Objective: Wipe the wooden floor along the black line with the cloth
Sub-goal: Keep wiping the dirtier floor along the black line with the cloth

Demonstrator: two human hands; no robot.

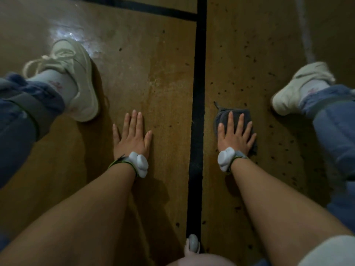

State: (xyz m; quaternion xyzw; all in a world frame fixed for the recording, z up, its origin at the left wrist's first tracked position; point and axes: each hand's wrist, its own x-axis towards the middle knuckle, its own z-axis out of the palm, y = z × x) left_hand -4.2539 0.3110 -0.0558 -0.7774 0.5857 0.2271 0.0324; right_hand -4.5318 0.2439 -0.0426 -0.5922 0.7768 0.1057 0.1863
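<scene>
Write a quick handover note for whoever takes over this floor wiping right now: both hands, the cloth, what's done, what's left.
Left hand: flat on the wooden floor, left of the black line, holding nothing.
Right hand: fingers straight, pressing the dark cloth flat on the floor just right of the line, not touching it.
Done: hard to tell how much; the left side shows few specks.
Left: dark specks dot the floor right of the line, around and ahead of the cloth. Wipe on along the line.
</scene>
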